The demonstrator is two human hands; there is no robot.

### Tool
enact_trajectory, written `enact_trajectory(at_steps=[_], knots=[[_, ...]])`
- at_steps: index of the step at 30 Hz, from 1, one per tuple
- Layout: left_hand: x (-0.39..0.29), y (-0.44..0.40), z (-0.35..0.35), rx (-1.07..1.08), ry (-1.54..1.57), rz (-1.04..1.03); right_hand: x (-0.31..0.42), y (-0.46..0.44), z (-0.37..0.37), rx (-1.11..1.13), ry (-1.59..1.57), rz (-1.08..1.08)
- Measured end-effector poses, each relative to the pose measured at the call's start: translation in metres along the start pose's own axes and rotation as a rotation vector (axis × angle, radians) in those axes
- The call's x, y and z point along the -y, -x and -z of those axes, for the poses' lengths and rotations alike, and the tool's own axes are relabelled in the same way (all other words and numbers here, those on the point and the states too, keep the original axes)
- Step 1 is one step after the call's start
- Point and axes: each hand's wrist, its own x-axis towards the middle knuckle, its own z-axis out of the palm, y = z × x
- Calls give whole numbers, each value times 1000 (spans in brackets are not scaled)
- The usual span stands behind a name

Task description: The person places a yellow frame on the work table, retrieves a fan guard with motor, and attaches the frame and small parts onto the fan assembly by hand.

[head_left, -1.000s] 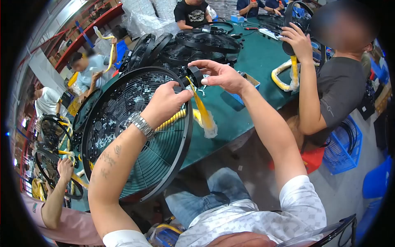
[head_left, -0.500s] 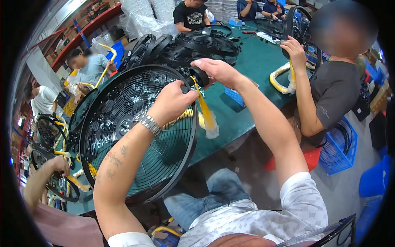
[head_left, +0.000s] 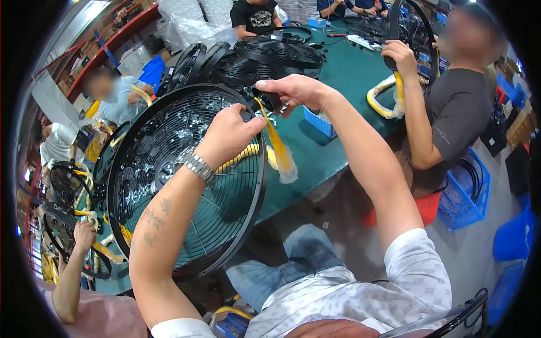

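Observation:
A large round black fan cage (head_left: pixel 149 141) stands tilted on its edge in front of me, its wire grille facing me. My left hand (head_left: pixel 231 135), with a metal watch at the wrist, is closed at the cage's right rim, thumb and fingers bent around it. Beside that rim, my right hand (head_left: pixel 298 94) pinches a short black round part (head_left: pixel 270 100) between thumb and fingers. Just below it hangs a yellow tube stand (head_left: pixel 277 145), partly wrapped in clear plastic, its upper end meeting the black part. My fingers hide the exact joint.
Several black fans (head_left: pixel 276 53) are stacked on the green table (head_left: pixel 344 73). A small blue basket (head_left: pixel 319 121) lies near my right forearm. At right, a person (head_left: pixel 456 112) holds another fan (head_left: pixel 415 42). A blue crate (head_left: pixel 465 194) stands on the floor. Other people work at left.
My right hand has shifted slightly left, and its fingers have spread a little around the black part. The co-worker's hand at lower left has moved slightly. My left hand keeps its hold.

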Motion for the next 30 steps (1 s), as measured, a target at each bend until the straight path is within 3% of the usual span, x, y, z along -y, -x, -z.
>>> enact_trajectory(at_steps=[3, 4, 5, 7, 9, 11, 12, 13, 17, 19, 20, 23, 26, 27, 30], knots=[[26, -10, -10, -83, -66, -147, -7, 0, -22, -174, -173, 374], [12, 0, -6, -91, -46, -48, -11, -7, -26, -177, -77, 460], [-2, 10, 0, -88, -78, -101, -13, -11, -23, -215, 35, 534], [-2, -2, -7, 63, 203, -111, -7, 10, -20, -216, 104, 439], [-8, -2, -8, 28, 91, -24, 1, 36, -2, -149, 35, 355], [8, -1, -6, -77, -31, -79, -18, 6, -2, 107, -163, 359], [4, -2, -4, -70, -78, -92, -22, 4, 10, 214, -104, 396], [1, 1, -5, -37, 27, -24, -18, 5, 2, 153, -167, 435], [3, 0, -6, -56, 70, -8, 5, 7, -2, -24, 56, -35], [-2, 4, -2, -70, 53, -34, 6, 1, -11, -138, 54, -4], [1, 4, -4, -77, 63, -30, 5, 1, -21, -316, 88, 105], [8, 2, -8, -87, 61, -42, -17, -21, -29, -337, -49, 431], [0, 3, -4, -77, 42, -42, -11, -11, -30, -355, -2, 189], [-2, 5, -3, -70, 37, -32, -7, -6, -24, -291, 53, 19], [17, -2, -6, -82, 43, -77, -17, 0, -8, -218, 80, -79]])
